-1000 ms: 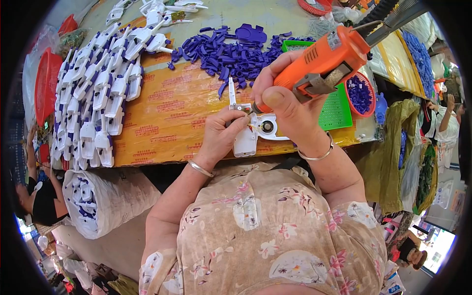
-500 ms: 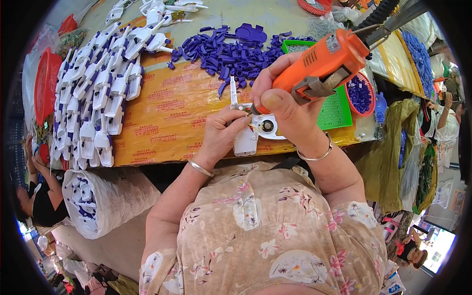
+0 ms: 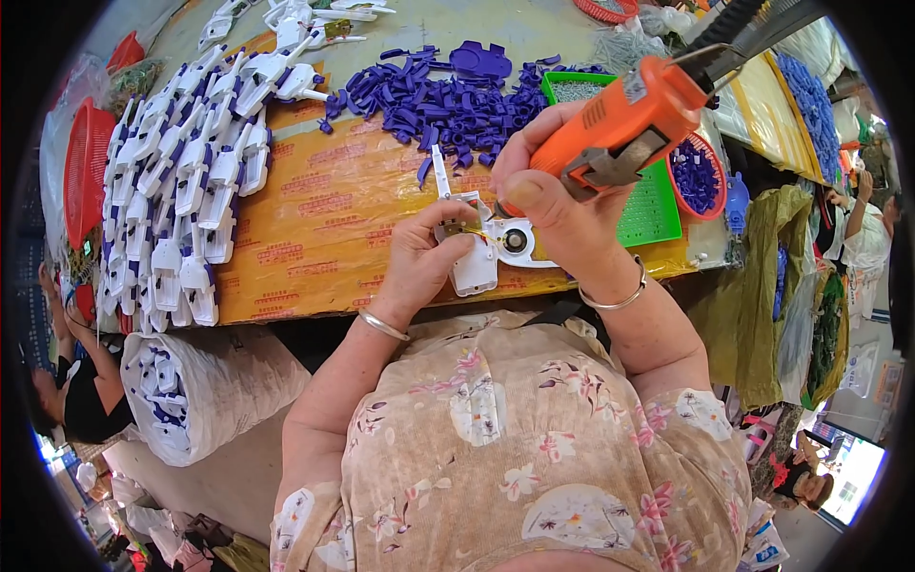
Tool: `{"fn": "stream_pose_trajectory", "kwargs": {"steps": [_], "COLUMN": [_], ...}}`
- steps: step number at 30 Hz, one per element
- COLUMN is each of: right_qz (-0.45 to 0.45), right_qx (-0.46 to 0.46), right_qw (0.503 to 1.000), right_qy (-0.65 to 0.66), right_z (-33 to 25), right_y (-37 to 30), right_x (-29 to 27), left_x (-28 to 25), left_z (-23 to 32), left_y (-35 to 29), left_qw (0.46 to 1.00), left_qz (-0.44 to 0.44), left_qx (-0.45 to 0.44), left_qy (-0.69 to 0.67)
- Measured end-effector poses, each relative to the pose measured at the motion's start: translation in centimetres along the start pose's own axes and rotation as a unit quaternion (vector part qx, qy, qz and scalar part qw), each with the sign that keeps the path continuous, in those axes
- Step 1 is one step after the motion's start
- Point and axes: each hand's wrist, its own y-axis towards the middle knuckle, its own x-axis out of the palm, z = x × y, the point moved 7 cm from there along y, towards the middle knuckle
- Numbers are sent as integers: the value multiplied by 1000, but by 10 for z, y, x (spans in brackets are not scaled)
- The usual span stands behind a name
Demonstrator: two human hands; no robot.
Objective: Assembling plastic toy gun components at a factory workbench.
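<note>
My right hand (image 3: 564,205) is wrapped round an orange electric screwdriver (image 3: 610,124), its nose pointing down to the left. The tool's tip is beside a white plastic toy housing (image 3: 475,276) lying near the table's front edge; whether it touches is hard to tell. My left hand (image 3: 427,250) grips the left side of this housing, thumb and fingers closed near its middle. Thin coloured wires show by the fingertips. A round part with a black centre (image 3: 516,242) sits in the housing's right section, and a narrow white stem (image 3: 439,172) points away from me.
Purple plastic parts (image 3: 448,100) lie heaped beyond my hands. Rows of white-and-purple assembled units (image 3: 195,181) cover the left side. To the right are a green tray (image 3: 653,205) and a red basket of purple pieces (image 3: 701,176). A white sack (image 3: 214,386) stands below left.
My left fingertips have drawn slightly left, away from the screwdriver tip, uncovering wires. The housing has tilted a little, its stem leaning further left. The screwdriver stays in my right hand.
</note>
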Motion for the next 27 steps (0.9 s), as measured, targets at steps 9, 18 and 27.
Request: {"fn": "stream_pose_trajectory", "kwargs": {"steps": [9,18,27], "right_qz": [2,-1,-7], "right_qx": [15,25,21], "right_qw": [999,999,997], "right_qy": [-38,-46,-69], "right_z": [9,16,17], "right_y": [-6,-6,-4], "right_x": [0,2,3], "left_x": [7,7,6], "left_z": [16,12,14], "left_y": [1,1,1], "left_qw": [997,998,997], "left_qz": [7,1,5], "left_qx": [71,63,76], "left_qy": [-4,-22,-8]}}
